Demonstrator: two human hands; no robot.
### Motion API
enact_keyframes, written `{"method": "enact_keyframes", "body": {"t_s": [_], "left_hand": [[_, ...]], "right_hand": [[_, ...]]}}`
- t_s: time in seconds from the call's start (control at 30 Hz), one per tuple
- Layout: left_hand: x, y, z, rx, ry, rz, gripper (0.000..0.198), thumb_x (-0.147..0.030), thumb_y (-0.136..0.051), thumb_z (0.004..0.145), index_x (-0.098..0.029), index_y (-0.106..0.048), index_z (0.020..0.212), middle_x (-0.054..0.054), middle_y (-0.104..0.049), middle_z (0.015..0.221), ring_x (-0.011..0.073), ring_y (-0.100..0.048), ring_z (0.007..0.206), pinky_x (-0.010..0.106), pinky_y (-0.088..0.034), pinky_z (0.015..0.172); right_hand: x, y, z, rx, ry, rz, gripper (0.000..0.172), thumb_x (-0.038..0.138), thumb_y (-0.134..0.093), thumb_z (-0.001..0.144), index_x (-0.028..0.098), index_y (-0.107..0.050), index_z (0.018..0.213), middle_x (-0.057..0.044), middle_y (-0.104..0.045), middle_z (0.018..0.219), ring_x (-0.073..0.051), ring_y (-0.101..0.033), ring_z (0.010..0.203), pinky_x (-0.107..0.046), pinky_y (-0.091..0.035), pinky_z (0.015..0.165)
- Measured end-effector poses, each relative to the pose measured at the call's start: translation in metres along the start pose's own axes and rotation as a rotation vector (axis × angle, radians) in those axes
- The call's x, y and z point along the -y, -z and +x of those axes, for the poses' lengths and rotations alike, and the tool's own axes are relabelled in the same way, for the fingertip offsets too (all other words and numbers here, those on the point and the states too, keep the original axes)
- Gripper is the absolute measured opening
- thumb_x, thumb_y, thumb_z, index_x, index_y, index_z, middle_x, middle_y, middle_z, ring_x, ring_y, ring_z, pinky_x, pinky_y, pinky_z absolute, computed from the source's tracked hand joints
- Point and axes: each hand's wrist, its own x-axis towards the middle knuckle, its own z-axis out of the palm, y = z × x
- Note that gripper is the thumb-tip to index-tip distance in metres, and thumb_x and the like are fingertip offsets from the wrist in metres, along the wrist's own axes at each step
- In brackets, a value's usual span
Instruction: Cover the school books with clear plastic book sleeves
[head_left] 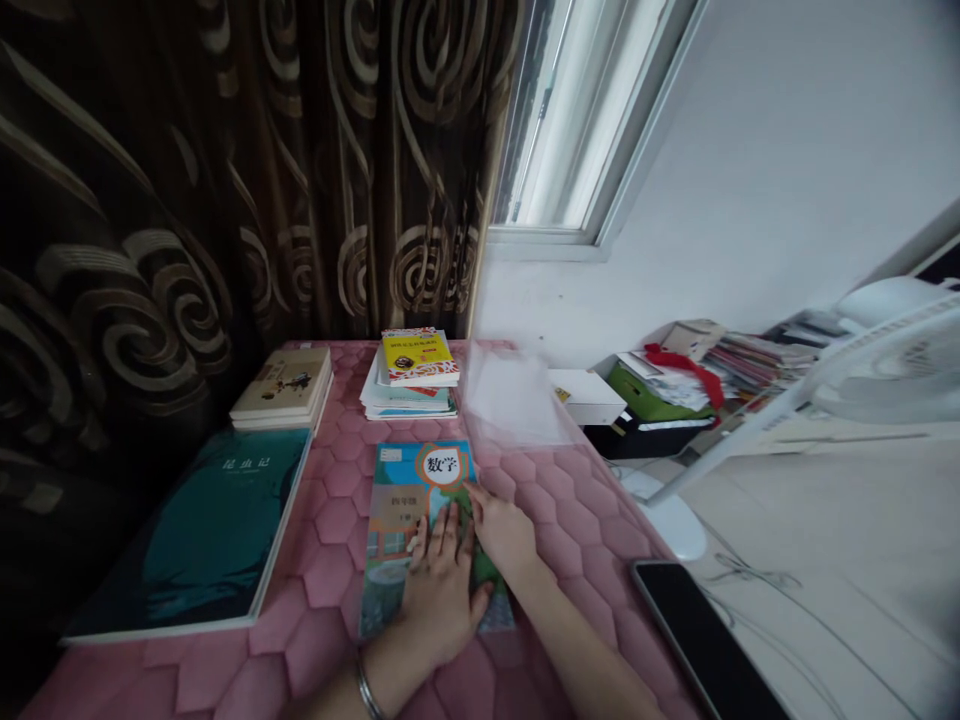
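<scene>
Book: math textbook w/ green-blue-orange paper cover (pixel 416 485), lying flat, cover up, at the middle of the pink quilted hexagon-stitched cover (pixel 334 520), nearer its near edge than its far edge.
L hand: left hand (pixel 442 585) is flat, palm down on the book's lower half, fingers spread and straight, gripping nothing. Thin metal bangle (pixel 365 688) on the wrist.
R hand: right hand (pixel 504 530) is at the book's right edge, fingers nearly straight and laid on the cover's edge. No clasp shows, and the thumb is hidden. It touches the L hand's fingers.
Left edge: large teal softcover book (pixel 202 540) lies flat along it, just beside the textbook but not touching.
Far-left corner: small stack of beige books (pixel 283 388), touching the teal book's far end.
Far edge, mid: stack of thin books w/ yellow one on top (pixel 416 358).
Far-right corner: clear plastic sheet (pixel 517 400), partly overhanging the edge.
Right edge, near: black flat screen device (pixel 705 640), face up, well apart from the textbook.
Beyond the right edge: white box (pixel 589 395) and white stand fan (pixel 885 370).
Behind: brown swirl-pattern curtain (pixel 225 170), hanging at the far and left edges.
</scene>
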Motion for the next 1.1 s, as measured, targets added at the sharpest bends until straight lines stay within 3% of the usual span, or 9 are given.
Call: {"method": "enact_keyframes", "body": {"t_s": [0.1, 0.23, 0.37, 0.6, 0.73, 0.83, 0.93, 1.0, 1.1], "left_hand": [[-0.001, 0.0, -0.016, 0.026, -0.127, -0.014, 0.073, -0.047, -0.044, 0.093, -0.018, -0.017, 0.154, 0.011, -0.016, 0.161, 0.0309, -0.015, 0.148, 0.057, -0.011, 0.119], [0.0, -0.007, -0.034, 0.017, -0.319, -0.027, 0.077, -0.051, -0.049, 0.092, -0.031, -0.008, 0.154, 0.009, -0.004, 0.162, 0.0318, -0.013, 0.148, 0.057, -0.01, 0.118], [0.003, -0.015, -0.039, 0.017, -0.328, -0.041, 0.077, -0.047, -0.052, 0.092, -0.038, -0.006, 0.153, 0.009, 0.003, 0.162, 0.0345, -0.011, 0.148, 0.062, -0.011, 0.116], [0.004, -0.018, -0.036, 0.008, -0.335, -0.067, 0.079, -0.044, -0.057, 0.089, -0.039, -0.009, 0.153, 0.009, 0.006, 0.161, 0.0366, -0.014, 0.147, 0.064, -0.015, 0.114], [0.004, -0.018, -0.036, 0.014, -0.328, -0.074, 0.079, -0.044, -0.057, 0.089, -0.041, -0.009, 0.152, 0.008, 0.006, 0.162, 0.0362, -0.013, 0.147, 0.065, -0.017, 0.114], [0.006, -0.019, -0.036, 0.022, -0.332, -0.081, 0.081, -0.045, -0.058, 0.088, -0.04, -0.01, 0.152, 0.008, 0.004, 0.162, 0.0367, -0.014, 0.147, 0.064, -0.02, 0.114], [0.008, -0.022, -0.036, 0.013, -0.349, -0.076, 0.082, -0.047, -0.059, 0.087, -0.038, -0.011, 0.153, 0.009, 0.002, 0.162, 0.0368, -0.018, 0.146, 0.063, -0.02, 0.114], [0.008, -0.024, -0.035, 0.006, -0.362, -0.067, 0.082, -0.048, -0.059, 0.087, -0.037, -0.011, 0.153, 0.01, 0.001, 0.161, 0.0374, -0.019, 0.146, 0.063, -0.019, 0.114], [0.006, -0.025, -0.032, 0.022, -0.364, -0.07, 0.081, -0.051, -0.057, 0.087, -0.037, -0.011, 0.153, 0.012, 0.0, 0.161, 0.0379, -0.019, 0.146, 0.063, -0.019, 0.114]], "right_hand": [[-0.001, 0.001, -0.001, 0.002, 0.008, -0.009, 0.04, 0.031, -0.035, 0.1, 0.038, -0.053, 0.135, -0.006, -0.073, 0.099, -0.018, -0.071, 0.079, -0.024, -0.051, 0.063], [-0.003, 0.0, 0.003, 0.01, 0.023, -0.058, 0.044, 0.033, -0.033, 0.1, 0.04, -0.044, 0.142, -0.006, -0.069, 0.103, -0.019, -0.071, 0.079, -0.025, -0.051, 0.06], [-0.005, 0.002, 0.021, 0.008, 0.05, -0.114, 0.046, 0.037, -0.029, 0.101, 0.036, -0.041, 0.145, -0.01, -0.067, 0.111, -0.02, -0.07, 0.084, -0.028, -0.053, 0.066], [-0.006, 0.009, 0.069, 0.065, 0.015, -0.13, 0.048, 0.037, -0.027, 0.101, 0.025, -0.046, 0.143, -0.016, -0.071, 0.103, -0.027, -0.07, 0.088, -0.035, -0.054, 0.07], [0.0, 0.009, 0.068, 0.033, 0.035, -0.148, 0.047, 0.031, -0.028, 0.101, 0.023, -0.047, 0.143, -0.018, -0.068, 0.107, -0.029, -0.068, 0.094, -0.038, -0.053, 0.072], [0.009, 0.008, 0.048, -0.057, 0.169, -0.181, 0.045, 0.031, -0.035, 0.099, 0.023, -0.048, 0.142, -0.019, -0.061, 0.119, -0.03, -0.06, 0.106, -0.042, -0.05, 0.083], [0.016, 0.006, 0.029, -0.085, 0.474, -0.176, 0.043, 0.035, -0.041, 0.098, 0.026, -0.051, 0.139, -0.014, -0.061, 0.119, -0.028, -0.055, 0.108, -0.042, -0.045, 0.093], [0.018, 0.004, 0.031, -0.064, 0.61, -0.144, 0.042, 0.036, -0.04, 0.099, 0.025, -0.053, 0.137, -0.012, -0.062, 0.121, -0.026, -0.053, 0.111, -0.042, -0.043, 0.096], [0.025, 0.002, 0.054, -0.044, 0.642, -0.102, 0.043, 0.035, -0.034, 0.101, 0.022, -0.053, 0.137, -0.01, -0.055, 0.138, -0.025, -0.048, 0.124, -0.042, -0.038, 0.104]]}}
